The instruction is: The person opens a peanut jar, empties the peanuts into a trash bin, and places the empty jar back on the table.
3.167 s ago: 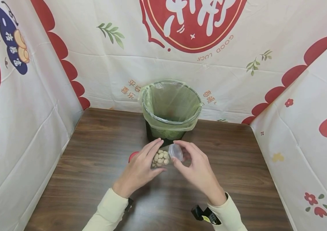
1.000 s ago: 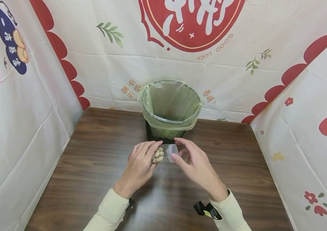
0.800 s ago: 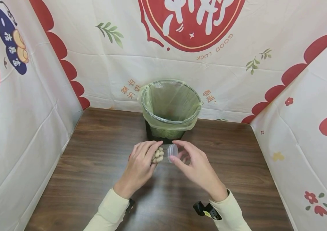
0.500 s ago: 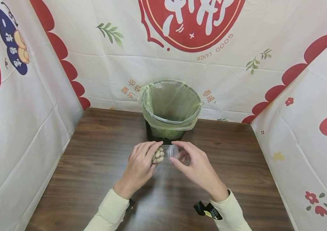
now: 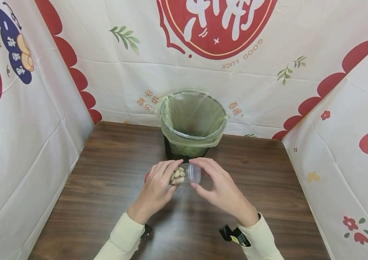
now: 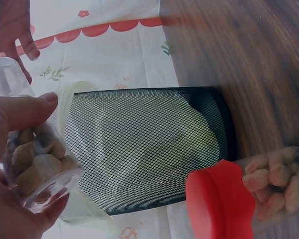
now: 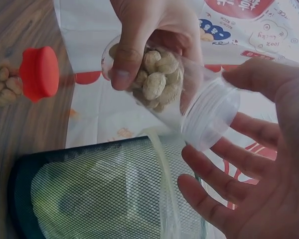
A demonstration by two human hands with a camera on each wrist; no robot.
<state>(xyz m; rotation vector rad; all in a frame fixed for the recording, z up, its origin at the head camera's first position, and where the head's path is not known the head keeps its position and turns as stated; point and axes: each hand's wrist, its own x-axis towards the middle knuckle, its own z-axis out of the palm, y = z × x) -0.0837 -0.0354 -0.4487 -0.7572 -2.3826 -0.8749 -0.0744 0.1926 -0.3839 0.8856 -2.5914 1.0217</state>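
My left hand (image 5: 158, 184) grips a clear plastic jar (image 7: 174, 94) lying on its side, holding several peanuts in their shells (image 7: 159, 82). Its clear screw lid (image 5: 194, 174) faces right. Around that lid my right hand (image 5: 221, 184) makes a wide, loose C, thumb and fingers spread, fingertips right at the lid's edge in the right wrist view. Behind my left hand stands a second jar of peanuts (image 6: 276, 181) with a red lid (image 6: 222, 199); the head view shows only a sliver of this red.
Just beyond my hands, a black mesh bin (image 5: 187, 150) lined with a pale green bag (image 5: 184, 104) stands at the back of the dark wooden table (image 5: 115, 162). Printed white cloth (image 5: 252, 83) walls the table at the back and both sides.
About three seconds ago the jar was slightly farther right. Since half a second ago, my right thumb and index finger have spread wider around the lid. My left hand keeps hold of the jar.
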